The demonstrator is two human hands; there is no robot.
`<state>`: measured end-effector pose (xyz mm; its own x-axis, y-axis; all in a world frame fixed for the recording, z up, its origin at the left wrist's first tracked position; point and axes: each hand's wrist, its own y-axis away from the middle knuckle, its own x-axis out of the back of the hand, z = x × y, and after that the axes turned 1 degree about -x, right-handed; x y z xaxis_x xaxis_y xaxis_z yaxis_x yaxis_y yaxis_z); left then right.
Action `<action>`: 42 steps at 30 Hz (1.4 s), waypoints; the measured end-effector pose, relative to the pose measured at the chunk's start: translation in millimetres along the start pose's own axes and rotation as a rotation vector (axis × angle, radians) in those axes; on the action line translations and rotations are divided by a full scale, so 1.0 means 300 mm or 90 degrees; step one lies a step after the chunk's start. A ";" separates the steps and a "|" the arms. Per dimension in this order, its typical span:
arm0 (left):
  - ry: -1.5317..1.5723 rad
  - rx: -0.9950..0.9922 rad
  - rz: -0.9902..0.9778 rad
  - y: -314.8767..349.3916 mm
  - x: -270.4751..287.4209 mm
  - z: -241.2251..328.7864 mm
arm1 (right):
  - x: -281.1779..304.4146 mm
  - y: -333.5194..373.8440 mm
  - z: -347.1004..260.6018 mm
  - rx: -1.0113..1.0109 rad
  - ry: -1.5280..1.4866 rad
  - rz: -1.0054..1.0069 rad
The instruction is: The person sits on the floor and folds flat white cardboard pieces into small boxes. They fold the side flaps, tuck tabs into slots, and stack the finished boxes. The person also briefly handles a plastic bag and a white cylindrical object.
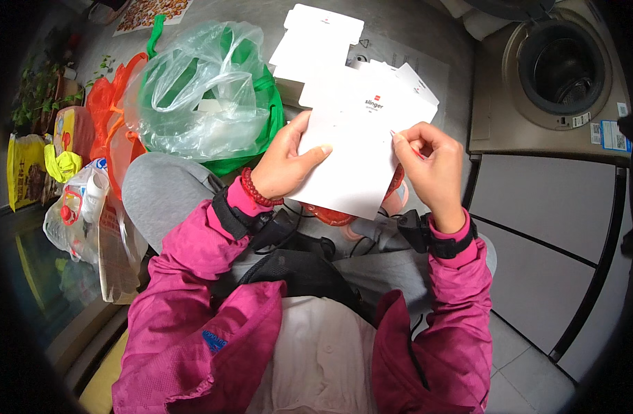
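My left hand (283,160) grips the left edge of a flat white cardboard piece (347,165), with the thumb on top and the other fingers out of sight beneath. The piece has a small red and black print near its upper right and is held tilted above my lap. My right hand (435,160) is closed in a pinch at the right edge of the cardboard. A bit of red shows among its fingers; what they hold is too small to name. Beyond the piece lie other white cardboard blanks (316,40), partly covered by it.
At left stand a clear plastic bag (192,103), a green bag (273,103) and an orange bag (104,103). Further left are a plastic bag with a white bottle (93,194) and potted plants (37,103). A front-loading washing machine (496,110) stands at right above grey panels (544,207).
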<state>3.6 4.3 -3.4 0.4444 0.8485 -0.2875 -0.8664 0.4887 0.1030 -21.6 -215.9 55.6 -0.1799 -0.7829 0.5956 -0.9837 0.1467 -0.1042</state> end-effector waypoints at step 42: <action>0.164 0.007 0.062 0.000 0.008 -0.011 | -0.042 0.003 0.041 -0.204 -0.539 -0.186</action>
<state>3.9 5.5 -7.2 0.2858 0.8124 -0.5083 -0.8987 0.4113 0.1521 -20.3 -213.2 38.2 0.0047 -0.9744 -0.2248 -0.9646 -0.0637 0.2558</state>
